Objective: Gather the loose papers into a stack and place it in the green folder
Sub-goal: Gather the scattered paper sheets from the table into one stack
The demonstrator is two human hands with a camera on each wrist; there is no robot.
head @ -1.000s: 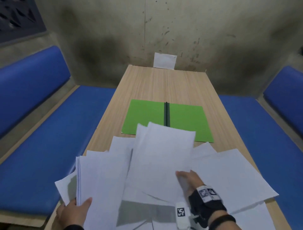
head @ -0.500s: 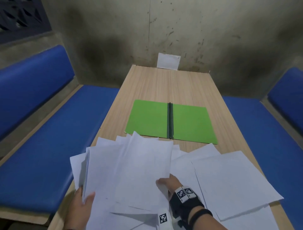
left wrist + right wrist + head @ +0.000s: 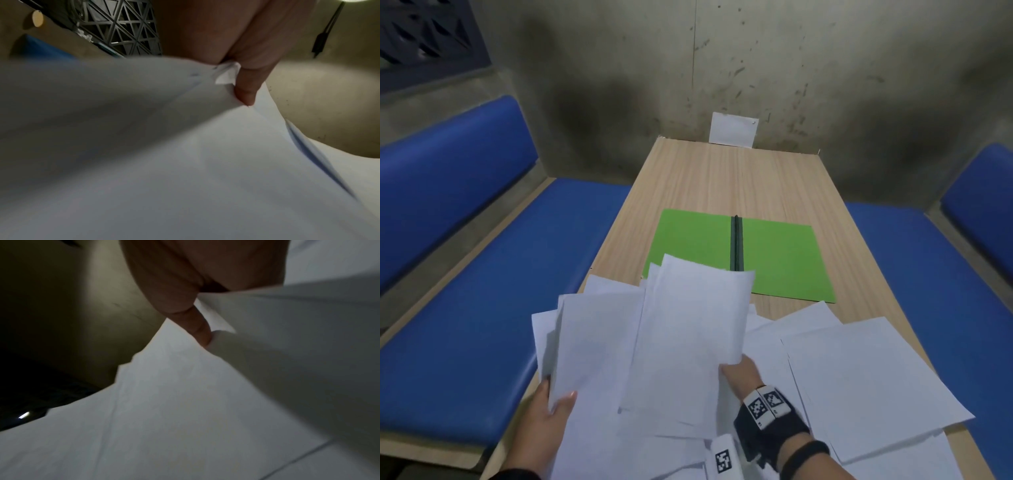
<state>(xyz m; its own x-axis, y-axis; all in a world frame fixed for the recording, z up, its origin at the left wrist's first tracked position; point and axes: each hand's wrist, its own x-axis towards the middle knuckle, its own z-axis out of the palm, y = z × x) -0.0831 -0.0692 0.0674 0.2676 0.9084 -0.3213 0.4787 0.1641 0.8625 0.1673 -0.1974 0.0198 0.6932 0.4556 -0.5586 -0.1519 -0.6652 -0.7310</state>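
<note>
The green folder [image 3: 784, 260] lies open and flat in the middle of the wooden table [image 3: 722, 178], with a dark spine down its centre. Many white papers [image 3: 866, 377] are spread loosely over the near end. My left hand [image 3: 554, 407] grips the near edge of a raised bundle of sheets [image 3: 592, 342], thumb on top. My right hand [image 3: 739, 373] pinches the near right corner of another lifted sheet [image 3: 688, 335], which overlaps the folder's front edge. Both wrist views show a thumb [image 3: 246, 91] [image 3: 199, 331] pressed on white paper.
Blue padded benches [image 3: 482, 291] run along both sides of the table. A small white card [image 3: 732, 130] leans against the stained concrete wall at the far end. The far half of the table is bare wood.
My right hand has carried its sheet leftward over the bundle my left hand holds, then raised it a little. The view has shifted slightly.
</note>
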